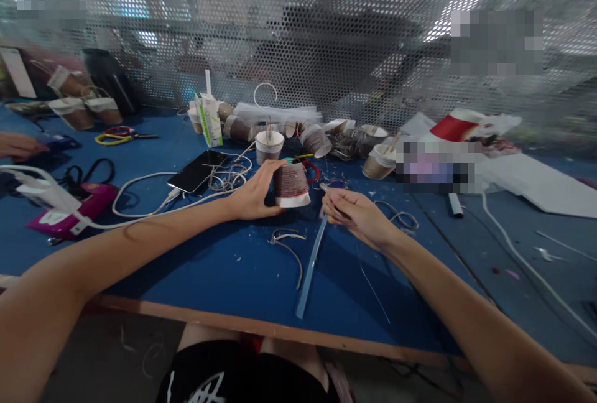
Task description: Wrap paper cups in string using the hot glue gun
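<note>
Near the middle of the blue table, my left hand (259, 194) grips a small brown cup (291, 185) by its side, its white rim turned down toward me. Just right of the cup, my right hand (347, 211) is pinched round the upper end of a clear, bluish flat strip (311, 269), which hangs or lies toward the table's front edge. A bent piece of cord (291, 250) rests on the table below the cup. Behind the cup are red and yellow handles (311, 171), partly hidden by it.
A phone (196, 171) with a white cable lies left of centre. Several cups, one white-rimmed (269, 145), line the back before a perforated metal screen (298, 36). A magenta device (74, 210) and another person's hand (21, 145) are at left. White sheets (541, 182) lie at right.
</note>
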Available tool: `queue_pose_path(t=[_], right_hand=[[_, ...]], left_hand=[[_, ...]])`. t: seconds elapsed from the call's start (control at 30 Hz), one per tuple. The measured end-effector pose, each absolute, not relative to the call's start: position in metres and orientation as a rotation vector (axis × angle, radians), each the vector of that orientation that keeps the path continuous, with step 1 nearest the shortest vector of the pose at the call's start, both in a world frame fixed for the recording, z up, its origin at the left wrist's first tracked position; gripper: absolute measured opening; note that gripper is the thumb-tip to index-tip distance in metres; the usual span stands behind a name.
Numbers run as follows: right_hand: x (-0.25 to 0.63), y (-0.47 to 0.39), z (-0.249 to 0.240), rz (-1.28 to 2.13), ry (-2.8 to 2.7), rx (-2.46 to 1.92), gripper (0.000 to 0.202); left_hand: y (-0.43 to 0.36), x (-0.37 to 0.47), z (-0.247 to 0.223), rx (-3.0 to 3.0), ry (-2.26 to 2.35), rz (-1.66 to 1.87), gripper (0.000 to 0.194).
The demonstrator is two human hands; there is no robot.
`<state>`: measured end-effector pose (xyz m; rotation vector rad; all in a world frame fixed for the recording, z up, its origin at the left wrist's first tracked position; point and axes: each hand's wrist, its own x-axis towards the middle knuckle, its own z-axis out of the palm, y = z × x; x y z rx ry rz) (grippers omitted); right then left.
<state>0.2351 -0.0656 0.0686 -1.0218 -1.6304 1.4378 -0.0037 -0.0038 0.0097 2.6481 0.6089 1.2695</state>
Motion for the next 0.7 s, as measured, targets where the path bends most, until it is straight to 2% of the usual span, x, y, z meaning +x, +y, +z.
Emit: queue_pose_path(t=[0.17, 0.5, 0.7], right_hand=[[0.232, -0.070, 0.066, 1.432, -1.620, -1.045, 0.053], [0.229, -0.075, 0.066, 1.355, -1.536, -1.086, 0.041], [0.225, -0.078, 0.064, 1.247, -1.561, -1.151, 0.042]], left_hand=[[-0.005, -0.005, 0.013, 2.686, 0.504, 1.255, 0.087], [-0.006, -0.006, 0.018, 2.593, 0.451, 1.107, 0.099], [-0.011, -0.007, 0.024, 2.473, 0.406, 1.039, 0.095]])
